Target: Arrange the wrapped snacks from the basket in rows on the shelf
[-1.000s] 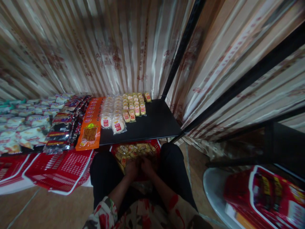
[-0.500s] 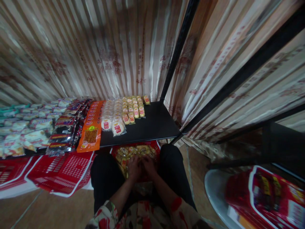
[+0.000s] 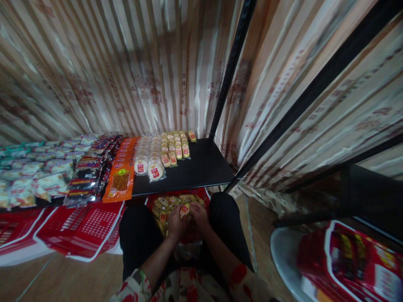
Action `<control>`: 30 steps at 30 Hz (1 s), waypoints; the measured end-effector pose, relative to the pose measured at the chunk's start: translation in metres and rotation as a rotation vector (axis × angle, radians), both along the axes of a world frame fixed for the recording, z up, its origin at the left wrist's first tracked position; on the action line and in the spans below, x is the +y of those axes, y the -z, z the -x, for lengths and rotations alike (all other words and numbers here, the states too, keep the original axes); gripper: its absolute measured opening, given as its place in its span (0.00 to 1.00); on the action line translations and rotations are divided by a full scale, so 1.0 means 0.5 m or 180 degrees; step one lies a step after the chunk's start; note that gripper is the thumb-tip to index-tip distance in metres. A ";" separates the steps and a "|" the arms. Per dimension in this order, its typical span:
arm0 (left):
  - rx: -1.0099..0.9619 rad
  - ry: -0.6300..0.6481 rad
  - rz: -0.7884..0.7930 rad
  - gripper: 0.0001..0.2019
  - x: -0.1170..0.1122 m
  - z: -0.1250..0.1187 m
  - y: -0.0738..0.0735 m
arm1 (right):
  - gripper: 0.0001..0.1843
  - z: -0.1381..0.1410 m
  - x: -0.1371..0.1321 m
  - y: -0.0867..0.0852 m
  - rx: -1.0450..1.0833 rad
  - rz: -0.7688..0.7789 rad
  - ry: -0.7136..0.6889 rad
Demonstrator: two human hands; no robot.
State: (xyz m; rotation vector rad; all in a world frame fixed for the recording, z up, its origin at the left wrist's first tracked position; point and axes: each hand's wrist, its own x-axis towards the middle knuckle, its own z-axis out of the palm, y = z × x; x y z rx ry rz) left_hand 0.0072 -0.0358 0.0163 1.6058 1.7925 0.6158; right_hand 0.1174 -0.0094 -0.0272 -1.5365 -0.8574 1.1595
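Between my knees, my left hand (image 3: 176, 223) and my right hand (image 3: 199, 214) pinch a small yellow wrapped cake (image 3: 184, 209) with a red label, one at each side. Both are over a red basket (image 3: 206, 194) filled with similar wrapped cakes (image 3: 163, 203). On the black shelf (image 3: 201, 170) just beyond, more yellow wrapped cakes (image 3: 172, 158) stand in rows. Beside these lie rows of round white wrapped cakes (image 3: 155, 170).
Further left on the shelf are an orange snack bag (image 3: 119, 178), dark packets (image 3: 83, 182) and white packets (image 3: 47, 184). Another red basket (image 3: 85, 228) sits below them. To the right are a black shelf post (image 3: 228, 79) and a basket of red packages (image 3: 362, 256). Pleated curtains (image 3: 126, 71) hang behind.
My hands have come up slightly from the basket's contents, and a yellow wrapped cake now shows between them. The shelf goods look unchanged; the view has shifted a little.
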 end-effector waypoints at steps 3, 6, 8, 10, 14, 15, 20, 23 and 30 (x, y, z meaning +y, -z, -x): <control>-0.0198 -0.0005 -0.0007 0.18 0.001 -0.004 -0.018 | 0.19 -0.007 0.006 -0.017 0.0263 0.0037 0.0051; -0.0514 -0.0027 0.0002 0.17 0.005 -0.007 -0.033 | 0.19 -0.015 0.013 -0.042 0.0567 -0.0006 0.0046; -0.0706 -0.0020 -0.0028 0.17 0.009 -0.009 -0.038 | 0.18 -0.020 0.018 -0.061 0.0718 -0.0046 0.0039; -0.0848 0.0008 -0.0098 0.16 0.014 -0.011 -0.037 | 0.18 -0.024 0.022 -0.077 0.0806 -0.0051 0.0039; -0.1033 -0.0256 -0.0106 0.16 0.026 -0.017 -0.024 | 0.18 -0.031 0.030 -0.091 0.0769 -0.0097 0.0113; -0.1113 -0.0382 -0.0029 0.16 0.029 -0.018 -0.022 | 0.19 -0.032 0.031 -0.091 0.0740 -0.0123 0.0176; -0.1505 -0.0949 0.0038 0.22 0.048 -0.024 -0.031 | 0.22 -0.032 0.025 -0.087 0.0799 -0.0213 0.0384; -0.1546 -0.1095 -0.0056 0.25 0.064 -0.024 -0.047 | 0.22 -0.031 0.016 -0.086 0.0883 -0.0233 0.0305; -0.1378 -0.0776 -0.0264 0.17 0.098 -0.021 -0.066 | 0.22 -0.046 0.010 -0.078 0.0083 -0.0337 0.0075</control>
